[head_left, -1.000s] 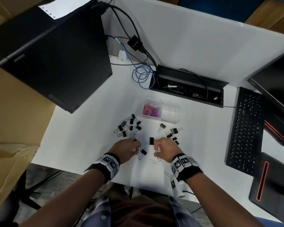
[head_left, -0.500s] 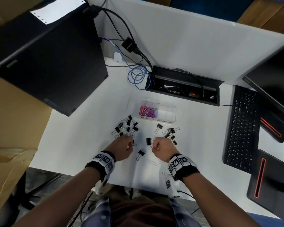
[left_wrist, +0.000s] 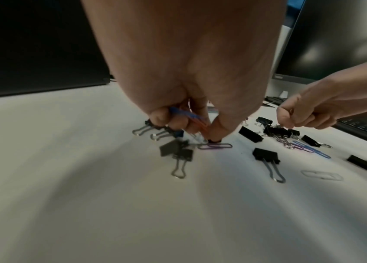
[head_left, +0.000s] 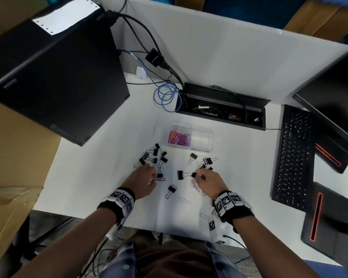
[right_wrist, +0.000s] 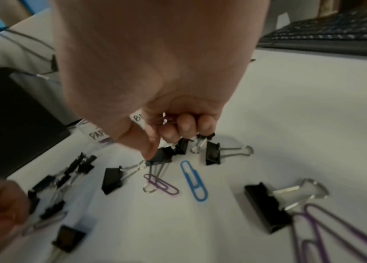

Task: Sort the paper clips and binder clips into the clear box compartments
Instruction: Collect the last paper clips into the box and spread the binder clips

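Observation:
The clear box [head_left: 206, 137] stands mid-table; its left compartment holds pink and purple paper clips [head_left: 178, 138], the right one looks bare. Black binder clips lie in a left cluster [head_left: 155, 157] and a right cluster [head_left: 207, 161]. My left hand [head_left: 154, 177] grips blue and orange paper clips [left_wrist: 188, 116] in curled fingers while a fingertip presses a purple paper clip [left_wrist: 215, 146] on the table. My right hand [head_left: 199, 175] holds a purple paper clip [right_wrist: 162, 119] in curled fingers, and its thumb touches a binder clip [right_wrist: 161, 156].
Loose blue [right_wrist: 193, 180] and purple [right_wrist: 161, 185] paper clips and single binder clips [head_left: 171, 190] lie between the hands. A black computer case [head_left: 58, 77] stands at left, a keyboard [head_left: 293, 157] at right, an open cable tray [head_left: 221, 107] behind the box.
Both hands have moved a little away from me, the left toward the left clip cluster, the right toward the right cluster. The head view has shifted slightly.

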